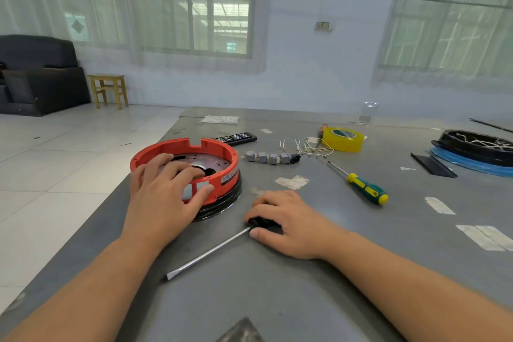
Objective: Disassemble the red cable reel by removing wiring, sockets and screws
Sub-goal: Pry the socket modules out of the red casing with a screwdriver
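On the grey table (361,244), your left hand (163,197) spreads over the round red plastic cable reel (222,158), steadying it; your right hand (288,222) curls round the black-handled flat screwdriver (211,253), ready for prying.

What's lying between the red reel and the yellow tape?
In the head view, a row of small grey sockets lies between the red reel and the yellow tape, with thin wire bits beside it.
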Demonstrator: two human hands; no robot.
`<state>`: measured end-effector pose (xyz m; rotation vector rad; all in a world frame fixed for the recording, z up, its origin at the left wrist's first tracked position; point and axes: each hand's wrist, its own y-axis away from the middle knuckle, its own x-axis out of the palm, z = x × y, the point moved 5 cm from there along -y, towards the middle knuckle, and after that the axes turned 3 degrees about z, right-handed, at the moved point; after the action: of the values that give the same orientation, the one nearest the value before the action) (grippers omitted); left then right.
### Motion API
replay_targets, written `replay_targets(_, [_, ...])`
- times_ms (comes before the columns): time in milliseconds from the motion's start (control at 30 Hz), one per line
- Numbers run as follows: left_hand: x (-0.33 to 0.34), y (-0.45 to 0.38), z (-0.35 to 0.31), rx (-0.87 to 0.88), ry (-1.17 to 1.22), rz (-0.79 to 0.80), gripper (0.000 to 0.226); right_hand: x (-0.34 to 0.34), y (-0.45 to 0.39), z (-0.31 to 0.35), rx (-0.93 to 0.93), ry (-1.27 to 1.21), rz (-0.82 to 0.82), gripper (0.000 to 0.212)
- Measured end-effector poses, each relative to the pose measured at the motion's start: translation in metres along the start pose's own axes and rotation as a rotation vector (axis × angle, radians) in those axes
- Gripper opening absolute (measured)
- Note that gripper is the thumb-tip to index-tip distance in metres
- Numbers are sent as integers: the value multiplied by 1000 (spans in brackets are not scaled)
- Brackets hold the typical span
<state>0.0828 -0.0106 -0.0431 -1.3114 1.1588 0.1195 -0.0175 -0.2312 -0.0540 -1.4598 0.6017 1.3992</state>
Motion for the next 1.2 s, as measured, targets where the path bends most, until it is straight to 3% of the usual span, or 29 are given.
replay_targets(167, [-5,7,10,-63,67,103,51,-5,7,-7,31,-47,-54,22])
replay_targets(300, [-7,9,10,-63,86,130,54,-18,16,-23,104,-107,-194,22])
replay_targets(433, [-7,9,8,-74,89,130,52,-26,23,-56,418,-42,-314,24])
replay_targets(533, [-5,8,7,-63,81,134,51,-30,26,-73,671,221,-327,32])
replay_targets(667, [-3,8,7,-54,92,119,44,-38,27,-86,786,556,-246,30])
replay_targets(800, [-1,8,7,-62,91,126,42,-43,37,-99,939,590,-192,10])
replay_targets(1033, [1,8,6,-65,103,118,42,-43,40,-103,1044,635,20,23])
replay_targets(1200, [5,9,5,-59,127,122,41,-40,38,-104,1064,636,52,22])
